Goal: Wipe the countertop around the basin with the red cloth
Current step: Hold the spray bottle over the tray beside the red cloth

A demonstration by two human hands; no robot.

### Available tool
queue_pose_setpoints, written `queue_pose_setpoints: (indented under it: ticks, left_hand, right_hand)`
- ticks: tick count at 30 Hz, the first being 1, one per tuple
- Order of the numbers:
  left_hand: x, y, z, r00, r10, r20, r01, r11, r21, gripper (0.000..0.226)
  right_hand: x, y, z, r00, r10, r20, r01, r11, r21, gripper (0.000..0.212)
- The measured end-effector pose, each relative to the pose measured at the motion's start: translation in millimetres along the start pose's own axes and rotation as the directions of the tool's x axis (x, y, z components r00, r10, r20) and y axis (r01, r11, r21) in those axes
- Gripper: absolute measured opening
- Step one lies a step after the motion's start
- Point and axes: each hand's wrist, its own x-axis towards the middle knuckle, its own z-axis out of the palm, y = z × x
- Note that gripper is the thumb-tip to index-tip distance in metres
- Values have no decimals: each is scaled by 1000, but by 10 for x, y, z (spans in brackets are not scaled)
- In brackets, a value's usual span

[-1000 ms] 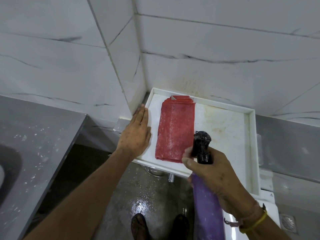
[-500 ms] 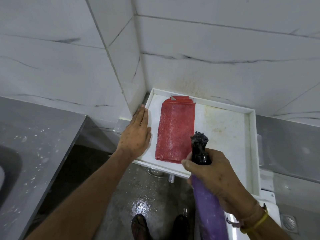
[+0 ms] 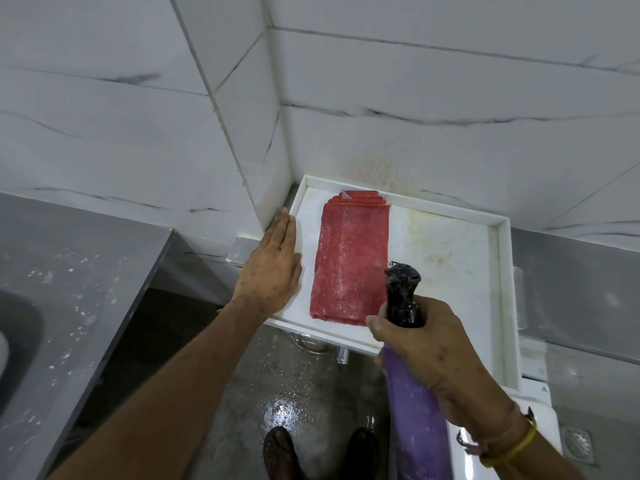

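A folded red cloth (image 3: pixel 349 258) lies flat on the left half of a white rimmed tray-like shelf (image 3: pixel 460 268) fixed in the tiled corner. My left hand (image 3: pixel 273 268) rests flat, fingers together, on the shelf's left edge, just left of the cloth and not touching it. My right hand (image 3: pixel 429 351) grips a purple spray bottle (image 3: pixel 415 420) by its neck; the black nozzle (image 3: pixel 401 282) points toward the cloth's near right corner. The grey countertop (image 3: pixel 69 306) runs along the left, with part of a dark basin (image 3: pixel 17 341) at the frame's left edge.
White marble-look tiles cover both walls. Yellowish stains mark the shelf's right half. A wet concrete floor and my sandalled feet (image 3: pixel 322 452) show below. A grey ledge (image 3: pixel 575 306) extends right of the shelf, and a floor drain (image 3: pixel 576 445) sits at the lower right.
My right hand with the spray bottle has dropped slightly and shifted a little right; the nozzle sits lower against the cloth's corner. The left hand and cloth have not moved.
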Motion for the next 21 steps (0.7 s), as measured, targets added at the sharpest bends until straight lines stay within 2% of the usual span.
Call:
queue_pose_setpoints:
  ticks: [5, 8, 11, 14, 17, 21]
  left_hand:
    - [-2, 2, -2, 1000, -1, 0, 1, 1000, -2, 66]
    - [0, -5, -1, 1000, 0, -2, 0, 1000, -3, 66]
    - [5, -5, 3, 1000, 7, -2, -7, 1000, -7, 67]
    - [2, -8, 7, 1000, 5, 2, -5, 1000, -13, 69]
    - [2, -6, 10, 1000, 3, 1, -3, 1000, -20, 69]
    - [1, -4, 7, 1000, 7, -4, -7, 1000, -21, 68]
  right_hand:
    - [12, -21, -4, 1000, -5, 25, 4, 1000, 9, 21]
    - [31, -1, -32, 999, -27, -42, 27, 1000, 2, 19]
    - [26, -26, -73, 997, -60, -40, 63, 996, 68, 19]
    - [-19, -152, -179, 980, -179, -83, 190, 969, 158, 45]
    - [-2, -321, -353, 894, -389, -222, 415, 906, 82, 69]
    - [201, -473, -616, 719, -546, -430, 600, 800, -13, 77]
